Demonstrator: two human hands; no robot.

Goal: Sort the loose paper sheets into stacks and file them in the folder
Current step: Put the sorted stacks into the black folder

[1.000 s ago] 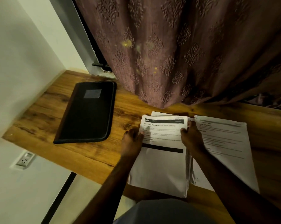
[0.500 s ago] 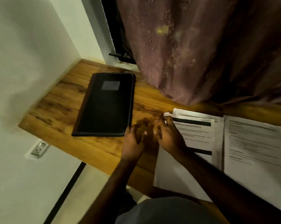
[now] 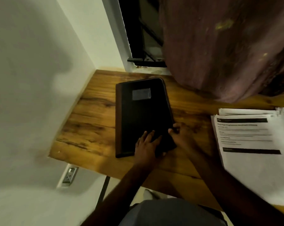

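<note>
Black folder is being pressed flat by the left hand and pinched at its edge by the right hand; stacked sheets are lying unfiled on the surface.

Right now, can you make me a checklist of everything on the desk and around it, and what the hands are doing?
Surface: wooden desk, set into a wall corner.
Job's things: black folder lies closed and flat, with a grey label near its far end; paper stacks lie to its right, apart from it.
Clutter: nothing seen.
Hands: left hand rests flat on the folder's near end with straight fingers; right hand curls its fingers round the folder's right edge near the corner.
Cables: nothing seen; a wall socket below the desk has nothing plugged in.
Surroundings: pale wall on the left, brownish curtain hanging down to the desk's back, dark window frame beside it.
</note>
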